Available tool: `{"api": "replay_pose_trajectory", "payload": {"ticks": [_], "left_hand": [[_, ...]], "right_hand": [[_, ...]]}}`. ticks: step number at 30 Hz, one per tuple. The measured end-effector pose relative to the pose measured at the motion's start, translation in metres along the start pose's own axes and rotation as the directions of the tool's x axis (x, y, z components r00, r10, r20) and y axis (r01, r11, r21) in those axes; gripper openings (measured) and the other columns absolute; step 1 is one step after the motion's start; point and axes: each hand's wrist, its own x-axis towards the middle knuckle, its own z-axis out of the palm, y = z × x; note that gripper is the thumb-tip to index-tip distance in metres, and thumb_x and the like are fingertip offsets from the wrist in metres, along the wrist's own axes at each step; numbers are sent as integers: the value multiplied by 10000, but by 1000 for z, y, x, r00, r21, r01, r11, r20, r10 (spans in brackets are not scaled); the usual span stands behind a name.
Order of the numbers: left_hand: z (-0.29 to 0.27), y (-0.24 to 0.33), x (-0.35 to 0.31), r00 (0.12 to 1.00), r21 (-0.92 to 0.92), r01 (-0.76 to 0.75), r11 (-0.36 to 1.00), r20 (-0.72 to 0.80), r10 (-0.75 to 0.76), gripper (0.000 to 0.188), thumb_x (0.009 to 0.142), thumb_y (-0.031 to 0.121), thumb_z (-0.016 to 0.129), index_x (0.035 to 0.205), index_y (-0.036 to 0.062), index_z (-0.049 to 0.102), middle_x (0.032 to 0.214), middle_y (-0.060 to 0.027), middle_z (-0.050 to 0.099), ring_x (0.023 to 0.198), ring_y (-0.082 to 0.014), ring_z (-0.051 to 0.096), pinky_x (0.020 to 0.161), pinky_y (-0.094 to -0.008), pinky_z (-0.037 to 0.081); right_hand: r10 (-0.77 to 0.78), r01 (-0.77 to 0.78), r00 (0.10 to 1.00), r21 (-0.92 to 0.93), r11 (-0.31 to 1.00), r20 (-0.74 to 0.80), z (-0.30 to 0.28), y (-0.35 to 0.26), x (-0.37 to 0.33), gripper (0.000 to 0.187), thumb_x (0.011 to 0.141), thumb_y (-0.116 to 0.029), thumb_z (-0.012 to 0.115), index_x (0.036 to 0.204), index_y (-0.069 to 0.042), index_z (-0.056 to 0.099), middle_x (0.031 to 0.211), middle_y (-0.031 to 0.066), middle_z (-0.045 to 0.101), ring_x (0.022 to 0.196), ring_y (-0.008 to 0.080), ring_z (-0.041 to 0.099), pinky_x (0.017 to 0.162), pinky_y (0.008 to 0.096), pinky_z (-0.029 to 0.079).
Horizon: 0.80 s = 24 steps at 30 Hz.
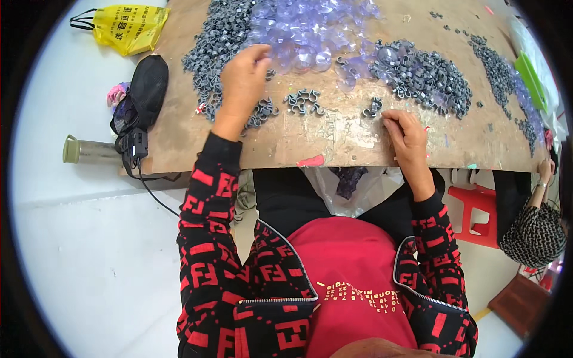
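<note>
a: we have a scuffed, patchy brown table before us; what is it strewn with?

b: we see curled grey clips, heaped at both sides of glossy, see-through violet discs. a small clip cluster lies near the front edge.

a: and the hands?

b: we find the left hand over the left heap, fingers bent and narrow. the right hand is just beside that cluster, thumb and forefinger close together. we cannot tell whether either pinches anything.

a: around the table?

b: we note a crinkled yellow bag and a green-capped bottle at left, a red plastic stool at right.

a: what is hard to make out?

b: we lose the discs at the top edge, and a co-worker is partly cut off by the dark rim.
</note>
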Motion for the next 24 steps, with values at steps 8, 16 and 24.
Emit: {"api": "replay_pose_trajectory", "payload": {"ticks": [8,16,24], "left_hand": [[13,48,-23,972,-14,-157,988,172,157,205,779,168,680,965,85,659,902,-87,649,790,-269,643,686,-376,508],[89,97,-25,967,113,-208,972,173,187,235,712,164,711,879,56,586,944,-108,563,846,-306,607,694,-423,507],[77,92,-27,953,-63,-52,997,294,69,136,717,111,641,808,37,574,813,-96,606,723,-256,607,642,-373,477]], "right_hand": [[-95,95,995,-144,985,7,-1,1,-7,231,786,-48,668,1016,-68,671,979,90,639,916,272,567,805,335,448],[-42,33,997,-134,990,-66,4,3,-4,319,778,-40,677,1093,-72,639,910,79,598,799,233,560,699,313,465],[163,-141,980,187,972,-111,-1,7,-14,210,864,-3,605,1071,-35,626,901,18,597,754,102,551,693,227,438]]}}
